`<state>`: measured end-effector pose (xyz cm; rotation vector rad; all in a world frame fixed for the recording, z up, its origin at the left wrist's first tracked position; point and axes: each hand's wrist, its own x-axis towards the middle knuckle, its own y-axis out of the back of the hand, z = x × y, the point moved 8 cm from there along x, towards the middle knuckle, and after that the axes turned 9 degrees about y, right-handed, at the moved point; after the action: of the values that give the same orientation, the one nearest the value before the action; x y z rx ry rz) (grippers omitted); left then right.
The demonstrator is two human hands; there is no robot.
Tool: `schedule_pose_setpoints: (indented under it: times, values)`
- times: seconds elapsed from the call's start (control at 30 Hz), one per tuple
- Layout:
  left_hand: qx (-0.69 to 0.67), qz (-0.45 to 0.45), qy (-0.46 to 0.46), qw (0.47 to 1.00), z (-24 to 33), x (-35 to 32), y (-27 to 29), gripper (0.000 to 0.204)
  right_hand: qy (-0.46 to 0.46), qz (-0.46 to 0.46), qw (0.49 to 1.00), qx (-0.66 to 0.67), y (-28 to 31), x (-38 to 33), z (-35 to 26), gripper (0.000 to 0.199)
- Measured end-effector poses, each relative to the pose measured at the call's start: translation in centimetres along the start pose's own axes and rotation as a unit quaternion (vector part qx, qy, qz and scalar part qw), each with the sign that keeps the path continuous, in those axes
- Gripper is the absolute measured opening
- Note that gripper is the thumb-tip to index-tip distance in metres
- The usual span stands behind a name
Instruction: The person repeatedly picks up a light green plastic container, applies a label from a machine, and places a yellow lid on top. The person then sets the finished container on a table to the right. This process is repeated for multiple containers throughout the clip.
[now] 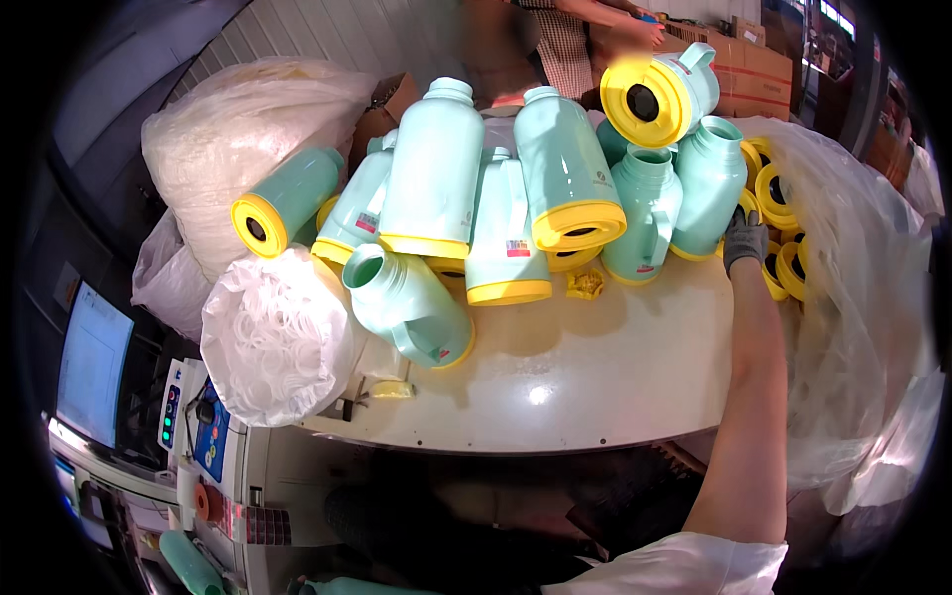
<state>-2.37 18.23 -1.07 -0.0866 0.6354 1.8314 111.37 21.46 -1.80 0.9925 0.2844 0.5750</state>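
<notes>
My right hand [746, 244], in a grey glove, reaches to the far right side of the table. Its fingers are closed on a yellow base ring [749, 203] at the edge of a pile of yellow base rings [790, 266] with dark centres. Beside that hand stands an open-necked mint-green flask [710, 188]. At the lower edge lies part of another mint-green flask [367, 587], mostly cut off. A small dark shape at its left end may belong to my left hand, but too little shows to tell.
Several mint-green flasks [428, 174] with yellow bases crowd the white table [595, 367], some tilted. A white bag [283, 337] of translucent rings stands left, near a screen [94, 362]. Clear plastic [853, 327] hangs at right. Another person's arm [605, 15] shows behind.
</notes>
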Motion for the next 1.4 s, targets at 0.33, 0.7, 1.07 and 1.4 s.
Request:
schedule_pose_setpoints:
  times: [0.33, 0.7, 1.07, 1.4]
  values:
    - [0.051, -0.003, -0.021, 0.998, 0.9, -0.7, -0.5, 0.039, 0.044, 0.038, 0.998, -0.026, -0.3, -0.5, -3.8, 0.048]
    - [0.084, -0.062, -0.188, 0.977, -1.5, 1.4, -0.3, 0.049, 0.075, 0.105, 0.991, 0.038, 6.6, -8.5, -2.6, 0.05]
    - [0.19, -0.057, -0.374, 0.906, 0.2, -1.5, -0.1, 0.039, 0.314, 0.278, 0.86, 0.292, 7.9, -26.5, -13.8, 0.053]
    - [0.269, -0.065, -0.378, 0.883, -0.8, -6.2, 2.9, 0.031, 0.301, 0.336, 0.829, 0.331, 9.1, -27.1, -16.3, 0.06]
